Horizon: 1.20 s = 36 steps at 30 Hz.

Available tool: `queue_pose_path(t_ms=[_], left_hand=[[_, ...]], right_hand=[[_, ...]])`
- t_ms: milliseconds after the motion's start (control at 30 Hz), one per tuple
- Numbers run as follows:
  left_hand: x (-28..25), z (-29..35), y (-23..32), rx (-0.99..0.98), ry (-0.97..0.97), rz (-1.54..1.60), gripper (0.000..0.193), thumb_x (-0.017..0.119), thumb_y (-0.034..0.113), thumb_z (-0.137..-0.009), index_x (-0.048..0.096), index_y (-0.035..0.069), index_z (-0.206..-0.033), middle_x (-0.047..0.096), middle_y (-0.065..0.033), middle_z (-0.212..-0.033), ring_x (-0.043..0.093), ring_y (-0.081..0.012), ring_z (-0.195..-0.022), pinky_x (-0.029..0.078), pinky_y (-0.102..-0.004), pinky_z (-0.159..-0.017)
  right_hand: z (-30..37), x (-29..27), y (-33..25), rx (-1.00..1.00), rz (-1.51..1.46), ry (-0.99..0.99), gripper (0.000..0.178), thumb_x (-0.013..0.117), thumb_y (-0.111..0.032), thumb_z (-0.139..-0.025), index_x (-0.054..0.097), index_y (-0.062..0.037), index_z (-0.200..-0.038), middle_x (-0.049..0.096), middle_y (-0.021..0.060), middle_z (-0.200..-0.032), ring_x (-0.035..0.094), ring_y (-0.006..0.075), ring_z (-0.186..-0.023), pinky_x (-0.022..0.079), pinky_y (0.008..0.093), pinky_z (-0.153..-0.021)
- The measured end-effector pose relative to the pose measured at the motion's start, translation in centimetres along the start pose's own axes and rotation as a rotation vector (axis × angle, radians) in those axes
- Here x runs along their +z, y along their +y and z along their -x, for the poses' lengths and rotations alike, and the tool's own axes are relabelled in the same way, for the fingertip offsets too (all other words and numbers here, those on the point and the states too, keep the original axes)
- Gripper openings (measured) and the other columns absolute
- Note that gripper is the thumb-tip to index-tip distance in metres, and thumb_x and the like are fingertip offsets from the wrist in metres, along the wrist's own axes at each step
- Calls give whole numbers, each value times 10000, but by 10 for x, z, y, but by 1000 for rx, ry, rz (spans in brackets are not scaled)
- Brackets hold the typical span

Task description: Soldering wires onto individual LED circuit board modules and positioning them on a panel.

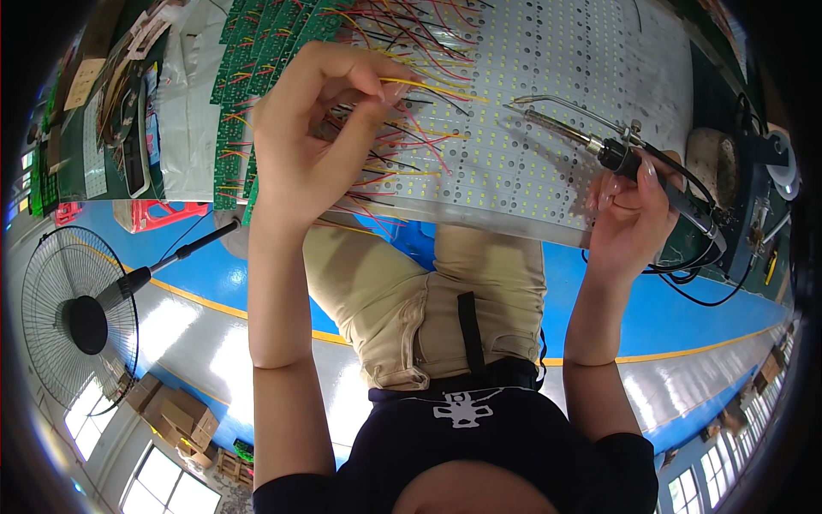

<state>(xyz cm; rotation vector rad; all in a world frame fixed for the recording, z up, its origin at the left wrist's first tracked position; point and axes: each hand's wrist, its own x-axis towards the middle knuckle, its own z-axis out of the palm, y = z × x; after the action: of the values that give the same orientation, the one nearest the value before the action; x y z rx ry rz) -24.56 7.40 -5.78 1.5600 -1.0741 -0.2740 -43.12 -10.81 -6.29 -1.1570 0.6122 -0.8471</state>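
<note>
Beside the right hand [632, 210], black cables [683, 269] loop; leftward stands a fan [86, 325].

The circuit boards [233, 81] are green, the wires [445, 89] red, black and yellow. The panel [556, 51] is white — dotted in rows with yellowish squares and grey rounds. The soldering iron [615, 156] pairs silver with black, the trousers [488, 283] are khaki, the shirt [539, 433] black — with a white motif [463, 415].
</note>
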Motion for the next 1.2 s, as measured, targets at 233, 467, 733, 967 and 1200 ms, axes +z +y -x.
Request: queue_pose_path(t_ms=[233,467,733,967,1200], left_hand=[[3,-2,3,-6,17,-41,159,503,-144,-812,488,-50,-940,594,-170,-965,623,-239,-935,527,-301,-773],[-2,-5,5,29,17,-181,183,604,-117,-753,600,-49,-922,616,-137,-951,620,-193,-857,507,-267,-737],[-3,-9,15,163,-35,-483,228,679,-84,-645,652,-12,-860,652,-110,-890,623,-212,-814,490,-273,-707],[5,-5,9,185,24,-490,242,648,-126,-643,661,4,-847,640,-90,-839,610,-181,-728,477,-262,-623],[15,-3,5,174,38,-521,195,638,-98,-663,627,12,-824,576,-89,-810,578,-210,-716,461,-288,-587]], right_hand=[[0,0,0,-7,-11,-12,133,544,-95,-837,494,25,-868,465,83,-551,441,140,-431,420,299,-435],[0,0,0,8,-9,-3,144,547,-101,-835,494,26,-880,469,85,-553,445,144,-435,419,301,-441],[-1,0,-1,11,-1,10,141,542,-104,-834,488,21,-869,453,79,-549,437,143,-429,418,302,-441],[0,1,-1,5,-9,6,136,535,-100,-835,489,24,-870,463,86,-550,434,144,-422,416,295,-436],[0,-3,0,2,-58,-18,133,508,-86,-840,481,29,-900,480,101,-576,454,160,-422,435,307,-430]])
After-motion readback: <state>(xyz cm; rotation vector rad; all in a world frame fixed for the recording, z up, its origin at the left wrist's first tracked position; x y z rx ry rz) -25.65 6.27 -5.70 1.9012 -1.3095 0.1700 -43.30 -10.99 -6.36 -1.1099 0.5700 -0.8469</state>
